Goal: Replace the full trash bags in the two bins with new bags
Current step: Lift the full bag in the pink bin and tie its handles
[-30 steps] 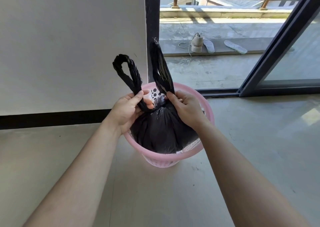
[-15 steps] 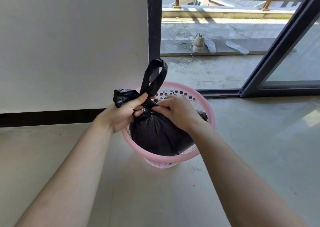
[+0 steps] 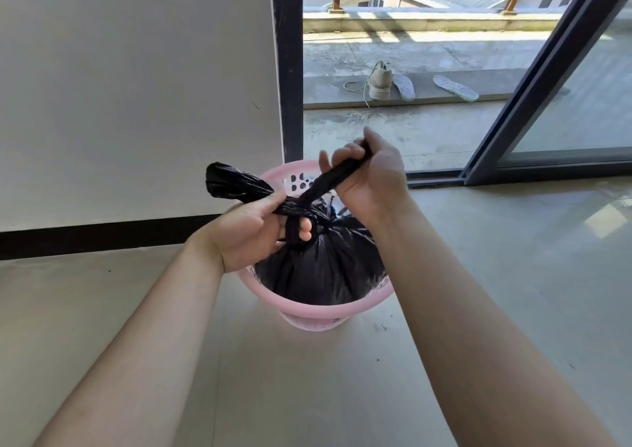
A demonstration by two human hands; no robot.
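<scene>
Left hand (image 3: 253,231), nearer the camera, is being curled round one twisted handle of the black trash bag (image 3: 318,272), with that handle's loop (image 3: 232,183) sticking out past the thumb. Right hand (image 3: 371,180), slightly farther off, is being closed in a fist round the other handle (image 3: 325,183), which is being drawn taut, up and across the first. The full bag is sitting inside the pink bin (image 3: 307,315), which is standing on the floor (image 3: 307,385) beside a dark door frame (image 3: 289,70). Judging by the crossed handles, the bag is being tied shut. The next move is likely to call for an even, opposed pull to seat the knot without tearing the thin plastic, then a lift out of the bin. The crossing itself is being covered by the left fingers (image 3: 301,233), so the knot's progress cannot be told. The bag's contents, a second bin and any new bags are not being shown. Beyond, on the balcony (image 3: 427,50), a shoe (image 3: 379,86) and two insoles (image 3: 404,87) can be made out.
</scene>
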